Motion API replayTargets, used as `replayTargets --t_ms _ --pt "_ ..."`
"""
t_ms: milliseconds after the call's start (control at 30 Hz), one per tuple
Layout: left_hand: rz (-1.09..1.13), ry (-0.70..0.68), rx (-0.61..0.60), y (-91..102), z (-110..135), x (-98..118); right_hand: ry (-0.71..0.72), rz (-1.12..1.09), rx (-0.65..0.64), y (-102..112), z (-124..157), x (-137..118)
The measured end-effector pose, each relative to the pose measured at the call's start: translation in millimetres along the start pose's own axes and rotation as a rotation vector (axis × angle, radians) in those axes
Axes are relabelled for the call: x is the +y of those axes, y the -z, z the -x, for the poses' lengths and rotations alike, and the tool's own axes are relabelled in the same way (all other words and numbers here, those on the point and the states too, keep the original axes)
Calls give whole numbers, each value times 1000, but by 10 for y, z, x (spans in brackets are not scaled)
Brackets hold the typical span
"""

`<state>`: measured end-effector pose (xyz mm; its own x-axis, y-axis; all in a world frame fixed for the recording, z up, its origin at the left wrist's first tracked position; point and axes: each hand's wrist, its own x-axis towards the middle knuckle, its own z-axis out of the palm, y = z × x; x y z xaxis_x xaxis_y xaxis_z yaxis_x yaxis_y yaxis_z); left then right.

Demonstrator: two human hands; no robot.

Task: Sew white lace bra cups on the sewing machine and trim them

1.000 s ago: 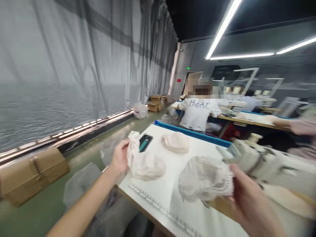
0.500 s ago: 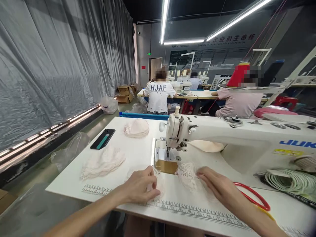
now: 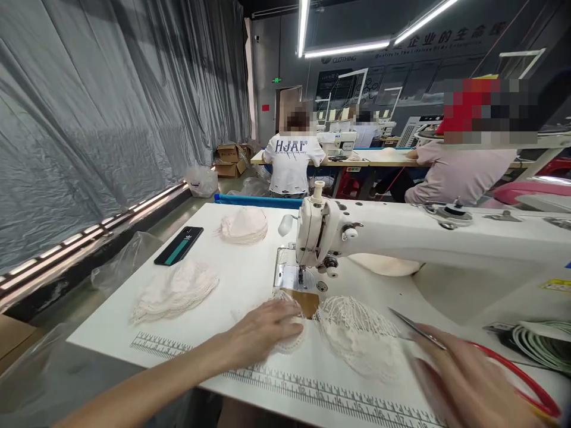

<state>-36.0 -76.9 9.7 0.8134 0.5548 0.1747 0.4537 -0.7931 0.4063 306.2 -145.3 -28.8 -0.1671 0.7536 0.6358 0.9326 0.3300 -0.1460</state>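
Note:
My left hand (image 3: 270,327) lies over a small piece of pale lace-edged fabric (image 3: 289,345), its fingers together and pressing it to the table in front of the needle. A second pale piece with a netted, fringed edge (image 3: 357,333) lies flat to the right, between my hands. My right hand (image 3: 464,368), smeared by motion, is closed around the scissors; a metal blade (image 3: 410,324) points up and left past the fingers, and the red handle (image 3: 530,374) shows behind. The sewing machine (image 3: 316,238) stands just beyond, its presser foot above the metal plate.
Two stacks of pale fabric pieces (image 3: 178,291) (image 3: 244,226) and a black phone with a green stripe (image 3: 179,245) lie on the left. A printed ruler (image 3: 312,392) runs along the front edge. Green cord (image 3: 544,345) lies right. Co-workers (image 3: 292,157) sit ahead.
My right hand has left the fringed piece and drawn back right onto the scissors, baring a blade. My left hand has shifted slightly right and flattened over its fabric. The view has turned left.

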Motion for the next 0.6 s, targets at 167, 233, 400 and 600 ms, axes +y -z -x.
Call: replayTargets --t_ms 167,233,400,600 --pt "-15 -51 -100 104 -168 -36 394 31 -287 -383 -432 -492" --pt "-17 -77 -126 139 -191 -88 405 39 -307 -367 -482 -542" --pt "98 -68 -98 67 -176 -197 176 -355 -209 231 -15 -706" --pt "132 -100 -64 7 -210 -253 -372 -477 -551 146 1231 -1098"
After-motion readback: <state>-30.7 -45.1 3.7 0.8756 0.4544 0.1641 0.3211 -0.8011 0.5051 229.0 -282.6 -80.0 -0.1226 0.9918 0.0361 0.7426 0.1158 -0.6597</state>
